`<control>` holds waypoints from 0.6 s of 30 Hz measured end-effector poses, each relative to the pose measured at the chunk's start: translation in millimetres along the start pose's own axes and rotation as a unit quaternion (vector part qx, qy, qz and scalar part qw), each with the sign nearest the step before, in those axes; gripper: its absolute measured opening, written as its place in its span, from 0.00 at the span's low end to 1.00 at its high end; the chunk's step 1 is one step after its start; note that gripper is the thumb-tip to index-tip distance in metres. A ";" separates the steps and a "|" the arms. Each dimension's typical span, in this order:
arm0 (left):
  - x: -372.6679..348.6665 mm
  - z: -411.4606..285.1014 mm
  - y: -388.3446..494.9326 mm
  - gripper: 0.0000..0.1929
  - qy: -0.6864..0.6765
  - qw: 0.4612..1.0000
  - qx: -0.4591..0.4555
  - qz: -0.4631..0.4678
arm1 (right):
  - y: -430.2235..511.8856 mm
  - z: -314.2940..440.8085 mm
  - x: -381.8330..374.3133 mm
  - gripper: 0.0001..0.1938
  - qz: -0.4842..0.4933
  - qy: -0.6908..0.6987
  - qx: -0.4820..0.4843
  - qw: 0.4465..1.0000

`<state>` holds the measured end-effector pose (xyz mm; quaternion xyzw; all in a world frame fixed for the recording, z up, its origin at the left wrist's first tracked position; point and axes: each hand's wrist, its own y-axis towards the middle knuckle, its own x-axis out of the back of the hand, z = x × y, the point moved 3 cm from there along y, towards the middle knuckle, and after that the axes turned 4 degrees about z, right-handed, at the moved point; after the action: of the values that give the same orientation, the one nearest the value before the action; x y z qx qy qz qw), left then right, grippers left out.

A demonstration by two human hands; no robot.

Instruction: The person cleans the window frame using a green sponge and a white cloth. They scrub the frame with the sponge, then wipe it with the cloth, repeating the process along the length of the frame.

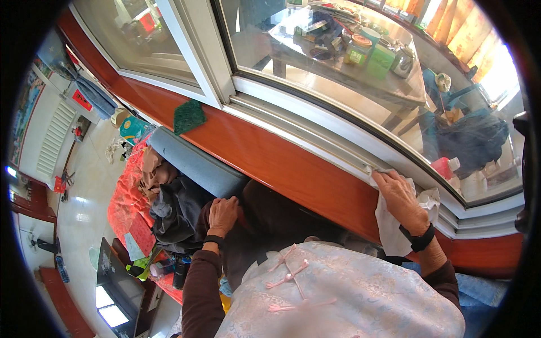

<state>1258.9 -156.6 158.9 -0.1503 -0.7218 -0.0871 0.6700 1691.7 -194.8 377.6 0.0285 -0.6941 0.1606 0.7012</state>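
My right hand holds a crumpled white cloth, or a paper wipe, at the sliding window's lower track. Part of the cloth hangs over the edge of the reddish-brown wooden sill, and another piece bunches up on the rails beside my wrist. On my dark-clothed leg rests my left hand, with its fingers curled downward and their tips hidden. A green scouring pad lies farther left on the sill, at its front edge.
Behind the window glass stands a table crowded with jars. A grey padded backrest abuts the sill. Dark clothing is heaped on a red cover to the left. A television stands lower left.
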 end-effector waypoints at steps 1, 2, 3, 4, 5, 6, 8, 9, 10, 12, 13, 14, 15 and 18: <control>0.6 0.2 -0.1 0.09 -0.011 1.000 0.003 -0.013 | -2.5 -4.5 3.5 0.18 0.019 -0.013 -0.005 1.000; 0.9 0.4 -0.3 0.09 -0.018 1.000 0.010 -0.018 | -2.6 -8.3 5.9 0.12 0.042 -0.038 -0.010 0.998; 1.1 0.7 -0.6 0.09 -0.022 0.999 0.020 -0.020 | -1.4 -10.0 7.8 0.12 0.050 -0.045 -0.009 0.998; 2.0 0.0 -1.1 0.08 -0.033 0.999 0.015 -0.031 | 1.3 -10.7 9.1 0.13 0.057 -0.052 -0.007 0.997; 2.8 -0.6 -2.1 0.08 -0.041 0.998 0.015 -0.038 | 4.5 -10.3 9.6 0.14 0.068 -0.059 -0.005 0.996; 4.2 -0.6 -2.8 0.08 -0.047 0.998 0.017 -0.050 | 9.5 -8.1 14.3 0.16 0.011 -0.006 0.009 1.000; 6.0 -1.1 -4.1 0.08 -0.051 0.997 0.020 -0.052 | 17.2 -2.3 24.3 0.19 -0.092 0.102 0.032 0.990; 6.7 -1.5 -4.2 0.08 -0.055 0.997 0.019 -0.051 | 18.9 0.6 32.0 0.21 -0.159 0.138 0.052 0.976; 7.0 -1.6 -4.0 0.08 -0.050 0.998 0.020 -0.045 | 20.6 2.7 40.6 0.22 -0.225 0.175 0.068 0.956; 7.2 -1.9 -2.8 0.09 -0.043 0.998 0.023 -0.035 | 19.0 1.0 60.0 0.23 -0.315 0.259 0.065 0.911; 7.4 -2.0 -2.3 0.09 -0.042 0.998 0.024 -0.035 | 16.0 -3.0 70.6 0.22 -0.338 0.317 0.044 0.885; 7.2 -2.1 -2.1 0.09 -0.041 0.998 0.028 -0.033 | 14.5 -5.3 77.1 0.20 -0.390 0.399 0.025 0.830; 6.1 -1.8 -2.0 0.09 -0.043 0.998 0.042 -0.019 | 12.2 -7.1 87.9 0.19 -0.463 0.356 0.026 0.812; 7.6 -2.9 -2.1 0.09 -0.062 0.997 0.028 -0.044 | 11.6 -3.4 102.7 0.18 -0.481 0.237 0.088 0.840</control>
<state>1260.5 -158.7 166.9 -0.1051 -0.7696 -0.0870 0.6237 1690.4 -163.9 476.2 0.3814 -0.3887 -0.1346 0.8279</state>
